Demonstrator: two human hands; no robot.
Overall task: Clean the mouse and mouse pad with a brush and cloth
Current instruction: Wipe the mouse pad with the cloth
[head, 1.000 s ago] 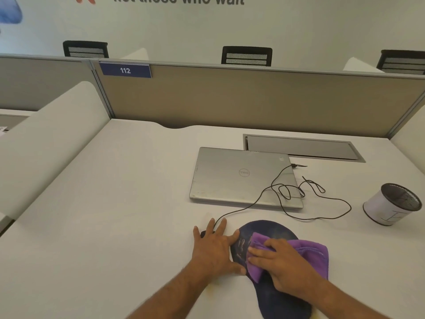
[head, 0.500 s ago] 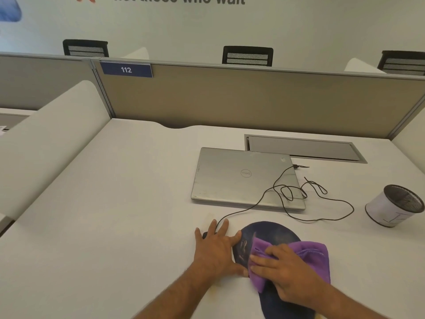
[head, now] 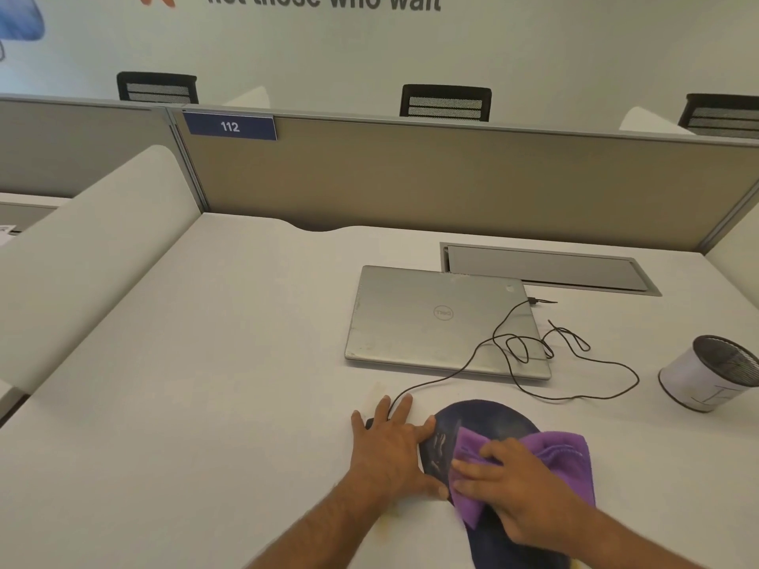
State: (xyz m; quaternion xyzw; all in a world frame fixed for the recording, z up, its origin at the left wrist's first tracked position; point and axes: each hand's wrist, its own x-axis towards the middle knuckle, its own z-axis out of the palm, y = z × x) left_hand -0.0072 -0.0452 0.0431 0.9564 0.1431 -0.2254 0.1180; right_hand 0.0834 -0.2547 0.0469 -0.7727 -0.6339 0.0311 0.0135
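A dark blue mouse pad lies at the near edge of the white desk. My right hand presses a purple cloth flat on the pad's middle. My left hand lies spread over the black mouse, which shows only as a sliver between two fingers. The thumb and forefinger of that hand touch the pad's left edge. The mouse's black cable runs from under my fingers across the laptop. No brush is in view.
A shut silver laptop lies just beyond the pad, with cable loops on its right corner. A white cup with a mesh top stands at the right. A grey cable hatch and a beige partition are behind.
My right hand has slid the cloth a little toward me over the pad. My left hand has stayed over the mouse.
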